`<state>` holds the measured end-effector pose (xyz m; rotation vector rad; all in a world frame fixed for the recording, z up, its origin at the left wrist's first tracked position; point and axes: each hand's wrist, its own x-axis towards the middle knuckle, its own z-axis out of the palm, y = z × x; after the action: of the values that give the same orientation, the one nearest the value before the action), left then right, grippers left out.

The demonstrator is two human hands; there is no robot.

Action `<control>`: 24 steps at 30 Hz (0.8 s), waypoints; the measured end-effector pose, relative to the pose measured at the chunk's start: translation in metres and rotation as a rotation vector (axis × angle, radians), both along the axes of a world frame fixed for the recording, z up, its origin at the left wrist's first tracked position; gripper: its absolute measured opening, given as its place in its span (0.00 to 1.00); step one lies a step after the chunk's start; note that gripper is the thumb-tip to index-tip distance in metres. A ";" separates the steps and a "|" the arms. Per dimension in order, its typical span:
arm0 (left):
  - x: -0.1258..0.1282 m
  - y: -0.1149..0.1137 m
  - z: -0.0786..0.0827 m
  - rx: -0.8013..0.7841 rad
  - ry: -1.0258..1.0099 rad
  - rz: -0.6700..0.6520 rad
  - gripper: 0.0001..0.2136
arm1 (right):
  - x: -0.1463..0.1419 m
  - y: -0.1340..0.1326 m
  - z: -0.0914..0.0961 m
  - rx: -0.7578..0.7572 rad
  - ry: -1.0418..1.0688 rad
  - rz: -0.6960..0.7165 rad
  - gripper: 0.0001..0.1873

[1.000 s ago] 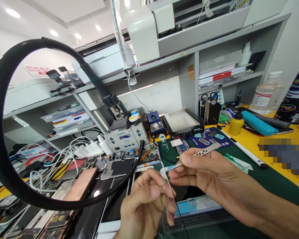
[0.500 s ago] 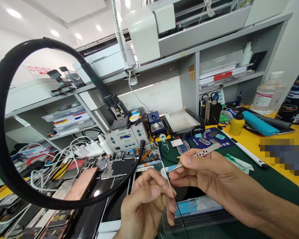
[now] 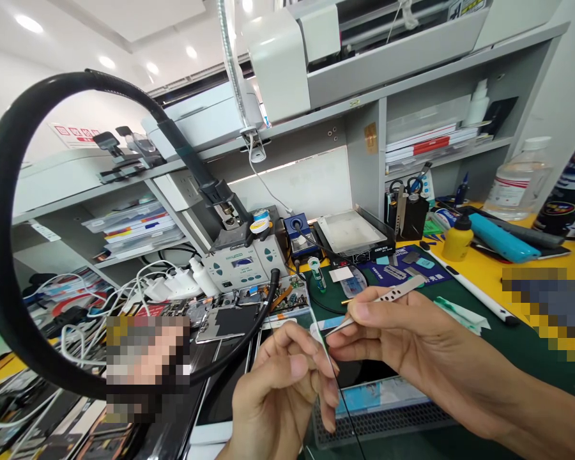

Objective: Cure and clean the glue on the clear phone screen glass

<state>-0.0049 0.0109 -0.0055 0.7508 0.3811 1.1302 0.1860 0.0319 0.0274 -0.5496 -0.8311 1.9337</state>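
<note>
My left hand [image 3: 280,390] grips a thin glass panel [image 3: 347,414] with a dark edge, seen almost edge-on, its fingers curled at the panel's side. Metal tweezers [image 3: 402,289] with holes along the handle are pinched in my right hand [image 3: 407,338]. Their tip points at the upper part of the panel; whether it touches cannot be made out. Beneath the hands lie a black-screened device [image 3: 367,372] and a strip of blue film [image 3: 364,400], above a perforated dark pad [image 3: 393,423].
A thick black hose [image 3: 0,255] loops across the left, from a rework station [image 3: 242,265]. Opened phones and white cables [image 3: 71,338] crowd that side. Behind are a flat heating plate [image 3: 349,231] and a soldering unit [image 3: 297,236]. A yellow bottle [image 3: 457,239] and a white stick [image 3: 474,291] lie right.
The view has shifted very slightly. Both hands, the tweezers and the glass panel keep nearly the same position, with the tweezer tip marginally lower.
</note>
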 end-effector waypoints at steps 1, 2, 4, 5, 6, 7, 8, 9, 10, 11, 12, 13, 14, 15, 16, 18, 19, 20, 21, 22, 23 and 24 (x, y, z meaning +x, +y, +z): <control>0.000 0.000 0.000 0.001 0.002 0.002 0.06 | 0.000 0.000 0.000 0.002 0.002 0.003 0.06; 0.000 0.000 0.000 0.002 0.003 0.005 0.06 | 0.000 0.000 0.000 0.003 0.002 0.007 0.07; -0.001 0.001 -0.002 0.001 0.005 0.002 0.06 | 0.000 0.000 0.000 0.002 -0.006 0.015 0.07; -0.001 0.002 -0.002 -0.003 0.005 0.001 0.06 | 0.000 0.000 0.000 0.001 -0.012 0.017 0.07; -0.002 0.002 -0.002 -0.008 0.004 0.001 0.07 | 0.000 0.000 0.000 0.000 -0.018 0.018 0.07; -0.002 0.003 -0.002 -0.017 0.007 0.002 0.07 | 0.001 0.000 -0.001 0.004 -0.023 0.020 0.07; -0.002 0.004 -0.002 -0.023 0.007 0.008 0.07 | 0.002 0.000 -0.001 0.005 -0.024 0.021 0.07; -0.003 0.005 -0.001 -0.026 0.008 0.016 0.06 | 0.003 0.000 -0.001 0.006 -0.025 0.024 0.07; -0.003 0.006 0.001 -0.032 0.011 0.027 0.06 | 0.004 0.000 -0.001 0.003 -0.027 0.025 0.07; -0.004 0.007 0.003 -0.026 0.005 0.041 0.05 | 0.004 -0.001 -0.002 -0.001 -0.033 0.028 0.07; -0.005 0.009 0.005 -0.033 0.006 0.060 0.05 | 0.005 -0.001 -0.002 -0.007 -0.043 0.036 0.07; -0.006 0.010 0.007 -0.054 0.002 0.081 0.04 | 0.005 -0.002 -0.002 -0.008 -0.053 0.044 0.07; -0.008 0.011 0.010 -0.066 -0.016 0.104 0.03 | 0.005 -0.003 -0.003 -0.008 -0.067 0.056 0.07; -0.009 0.013 0.012 -0.074 -0.030 0.136 0.03 | 0.004 -0.003 -0.004 -0.005 -0.083 0.071 0.07; -0.010 0.014 0.014 -0.073 -0.042 0.163 0.03 | 0.004 -0.004 -0.004 -0.001 -0.099 0.086 0.08; -0.012 0.016 0.016 -0.070 -0.052 0.198 0.03 | 0.002 -0.006 -0.006 -0.003 -0.133 0.106 0.08; -0.012 0.017 0.017 -0.067 -0.055 0.212 0.02 | 0.001 -0.006 -0.007 -0.003 -0.149 0.114 0.08; -0.012 0.017 0.018 -0.068 -0.056 0.225 0.03 | 0.000 -0.007 -0.008 -0.004 -0.162 0.118 0.08; -0.012 0.017 0.018 -0.071 -0.057 0.239 0.02 | -0.001 -0.007 -0.008 -0.002 -0.169 0.121 0.09; -0.012 0.017 0.019 -0.076 -0.058 0.252 0.02 | -0.001 -0.007 -0.009 0.000 -0.172 0.123 0.09; -0.013 0.017 0.019 -0.086 -0.058 0.266 0.02 | -0.001 -0.007 -0.009 0.002 -0.176 0.127 0.09; -0.013 0.017 0.020 -0.096 -0.060 0.280 0.02 | -0.001 -0.007 -0.010 0.003 -0.180 0.131 0.09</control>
<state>-0.0180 0.0284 0.0145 0.5892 0.4966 1.3834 0.1849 0.0245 0.0176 -0.6896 -1.0055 2.0220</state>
